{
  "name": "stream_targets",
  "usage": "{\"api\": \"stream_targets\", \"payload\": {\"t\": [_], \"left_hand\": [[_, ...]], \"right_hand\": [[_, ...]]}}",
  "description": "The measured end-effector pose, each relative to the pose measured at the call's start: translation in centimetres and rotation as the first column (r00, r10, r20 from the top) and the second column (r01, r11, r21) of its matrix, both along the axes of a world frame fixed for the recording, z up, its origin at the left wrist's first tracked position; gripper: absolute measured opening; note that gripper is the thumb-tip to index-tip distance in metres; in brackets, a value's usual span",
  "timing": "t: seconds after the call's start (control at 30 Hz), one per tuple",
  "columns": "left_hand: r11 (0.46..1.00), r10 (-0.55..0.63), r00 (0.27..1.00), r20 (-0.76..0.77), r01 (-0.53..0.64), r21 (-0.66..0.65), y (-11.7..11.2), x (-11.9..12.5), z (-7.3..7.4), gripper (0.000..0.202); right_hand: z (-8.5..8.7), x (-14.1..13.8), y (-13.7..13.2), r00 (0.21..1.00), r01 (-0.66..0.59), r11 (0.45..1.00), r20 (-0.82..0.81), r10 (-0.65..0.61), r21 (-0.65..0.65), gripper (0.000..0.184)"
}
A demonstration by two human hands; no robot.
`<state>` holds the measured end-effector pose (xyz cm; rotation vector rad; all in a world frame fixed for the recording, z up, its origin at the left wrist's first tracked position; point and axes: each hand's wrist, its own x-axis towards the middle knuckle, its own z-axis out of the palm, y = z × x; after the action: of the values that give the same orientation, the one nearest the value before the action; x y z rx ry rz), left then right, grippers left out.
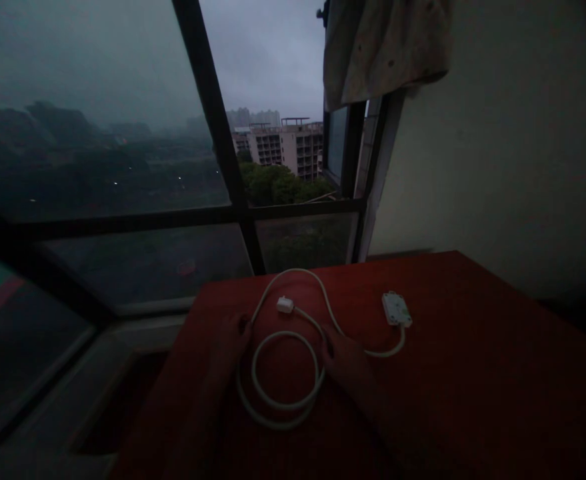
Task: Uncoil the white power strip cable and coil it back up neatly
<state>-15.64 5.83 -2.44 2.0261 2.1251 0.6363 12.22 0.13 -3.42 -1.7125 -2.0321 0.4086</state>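
In dim light, we face a dark-framed glass window (pixel 237 212) onto grey sky (pixel 267 53) and pale multi-storey buildings (pixel 290 147); a spotted beige cloth (pixel 385 50) hangs beside a pale wall (pixel 493 153) by a reddish-brown table (pixel 457 320).

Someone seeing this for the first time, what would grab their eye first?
Probably the pale cable, coiled on the red table between the left hand and right hand, with its small white plug inside the largest loop. A white block at its other end lies farther right. Beyond the dark window frame, pale buildings stand under a grey sky.
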Motion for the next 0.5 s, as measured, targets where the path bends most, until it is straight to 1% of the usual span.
{"api": "stream_targets", "payload": {"t": [0.1,0.2,0.33,0.5], "left_hand": [[0.999,-0.033,0.998,0.061,0.032,0.018,-0.3,-0.2,-0.7,0.031],[0.998,-0.058,0.997,0.046,0.058,0.011,-0.7,0.2,-0.4,0.03],[1.0,-0.031,1.0,0.005,0.031,0.004,-0.8,1.1,0.1,0.028],[1.0,-0.019,0.999,0.038,0.018,0.017,-0.7,1.3,0.0,0.027]], "right_hand": [[-0.3,0.0,0.2,1.0,0.007,1.0,-0.027,-0.007,-0.004,0.037],[-0.5,0.1,0.5,0.997,0.021,1.0,-0.075,-0.021,-0.005,0.036],[-0.5,0.2,0.6,0.992,0.014,1.0,-0.125,-0.014,-0.002,0.035],[-0.4,0.2,0.6,0.99,0.012,1.0,-0.138,-0.013,-0.006,0.036]]}}
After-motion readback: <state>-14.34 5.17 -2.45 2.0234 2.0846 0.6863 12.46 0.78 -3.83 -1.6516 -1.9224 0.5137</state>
